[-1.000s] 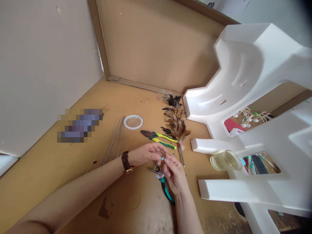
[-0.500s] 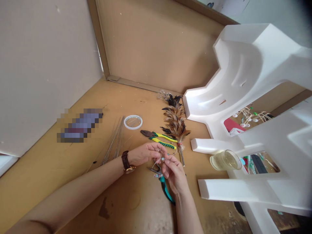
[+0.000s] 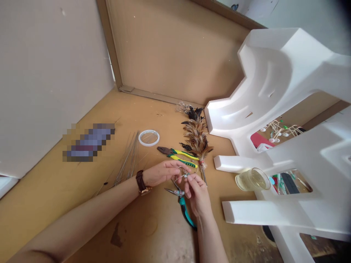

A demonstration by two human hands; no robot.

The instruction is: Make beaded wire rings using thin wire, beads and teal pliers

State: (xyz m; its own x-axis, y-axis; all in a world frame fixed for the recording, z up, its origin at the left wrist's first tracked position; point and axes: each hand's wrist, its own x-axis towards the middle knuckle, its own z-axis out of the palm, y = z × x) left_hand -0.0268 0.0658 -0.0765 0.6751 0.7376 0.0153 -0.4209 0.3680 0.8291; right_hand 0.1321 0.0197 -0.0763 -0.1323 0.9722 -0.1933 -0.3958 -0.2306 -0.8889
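A thin, curved beaded wire [image 3: 187,175] with small pale blue and pink beads is held between my two hands. My left hand [image 3: 164,173], with a brown-strapped watch at its wrist, pinches the wire from the left. From the right, the thumb and fingers of my right hand [image 3: 197,191] close on the wire beside the beads. More beads hang below, in front of teal-handled pliers [image 3: 184,212], which lie beneath the hands and are partly hidden. Just beyond the fingers are combination pliers [image 3: 182,156] with yellow and green handles.
A feather duster [image 3: 196,137] lies behind the pliers. Left of it are a white ring-shaped spool [image 3: 148,138] and several straight wires [image 3: 127,160]. A glass of yellowish liquid [image 3: 251,179] stands at the right, by a large white plastic chair [image 3: 274,76]. Cardboard [image 3: 175,54] walls the back.
The beaded wire has shifted between my fingers, and its hanging beads now sit a little higher and further right. Both hands stay in nearly the same place.
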